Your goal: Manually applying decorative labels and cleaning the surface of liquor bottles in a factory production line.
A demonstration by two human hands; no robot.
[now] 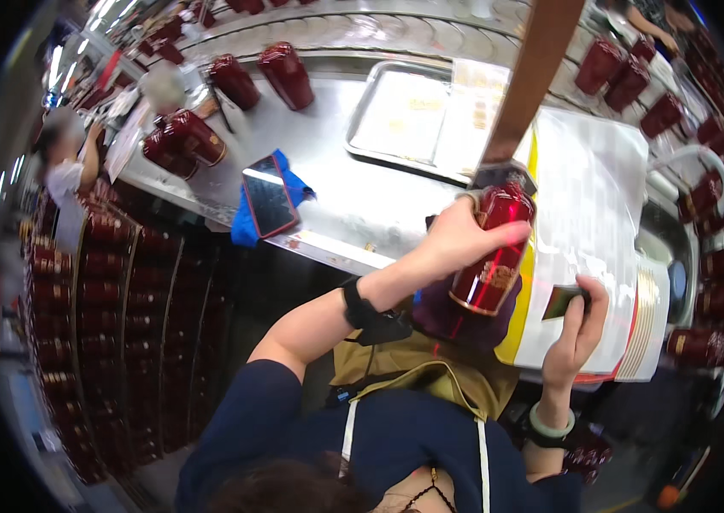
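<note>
Far left, racks of red bottles stand stacked below the table edge, and another person works beyond them. On the table's left part a few more red bottles lie or stand, then a phone resting on a blue cloth at the near edge. A metal tray sits further back, looks empty. My left hand has its grip wrapped around a red bottle, held tilted above my lap, neck up, just in front of the table edge. A brown strap or bar runs down to the bottle's top; can't tell whether it touches the cap. My right hand is clenched on a small dark flat object, maybe a label or scanner, near the bottle's lower body but apart from it. Behind both hands lies a stack of white sheets with yellow and red edges. Judging by this, the bottle in hand is mid-handling, not set down yet, and many bottles right and left look waiting or finished; can't tell which. Far right, more bottles line a curved rail. The strap and sheet stack crowd the space around the held bottle.
</note>
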